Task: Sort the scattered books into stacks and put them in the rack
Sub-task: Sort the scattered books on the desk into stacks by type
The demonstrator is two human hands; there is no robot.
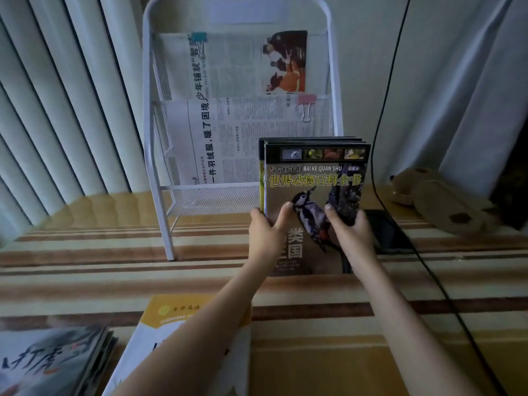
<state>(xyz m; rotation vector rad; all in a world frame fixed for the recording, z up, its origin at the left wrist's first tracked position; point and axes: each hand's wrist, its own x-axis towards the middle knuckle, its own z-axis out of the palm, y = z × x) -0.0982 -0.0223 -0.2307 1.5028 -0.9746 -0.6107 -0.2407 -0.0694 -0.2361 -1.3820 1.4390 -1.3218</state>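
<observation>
1. The left hand (267, 232) and right hand (350, 228) grip the book stack (314, 195) by its lower edges, thumbs across the cover, so the books stay squared.
2. The stack stands upright just before the rack (160, 138), right of its lowest pocket, likely ready for insertion.
3. The remaining books (183, 318) lie well in front of the rack.

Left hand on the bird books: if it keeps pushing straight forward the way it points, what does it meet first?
Probably the white rack: the left hand grips the upright bird books just in front of its lowest mesh shelf. Depth is unclear.
</observation>
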